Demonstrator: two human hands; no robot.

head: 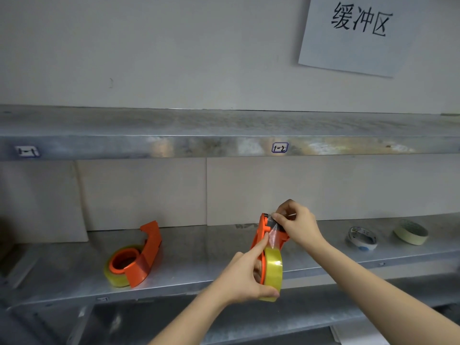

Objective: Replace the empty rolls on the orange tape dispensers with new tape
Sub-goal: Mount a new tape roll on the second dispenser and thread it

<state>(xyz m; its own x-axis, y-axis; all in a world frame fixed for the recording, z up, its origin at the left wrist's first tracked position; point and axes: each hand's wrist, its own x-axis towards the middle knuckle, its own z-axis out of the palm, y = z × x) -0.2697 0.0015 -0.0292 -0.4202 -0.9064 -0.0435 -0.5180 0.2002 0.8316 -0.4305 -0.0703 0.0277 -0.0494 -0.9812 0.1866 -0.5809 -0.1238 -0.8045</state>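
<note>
Lying on its side at the left of the metal shelf (199, 250), one orange tape dispenser (139, 257) already carries a roll of clear yellowish tape (113, 276) around its hub, with its cutter end pointing up and back toward the cardboard sheets (144, 190) that lean against the wall. Nothing touches it.

Right of centre, a second orange dispenser (261, 235) is held upright above the shelf's front edge, its serrated cutter at the top and a full yellowish tape roll (273, 272) mounted at the bottom. The left hand (245, 277) closes around the roll and hub, thumb under the roll, index finger stretched up along the dispenser's body. The right hand (297, 224) pinches the free end of the tape strip (273, 232) between thumb and fingers just beside the cutter; the clear strip runs from the roll up to that pinch.

Farther right on the shelf, well apart from both hands, sit a white roll with blue print (362, 238) and a cream masking tape roll (410, 232). Above, the upper shelf edge bears two small labels, and a paper sign (353, 33) hangs on the wall.
</note>
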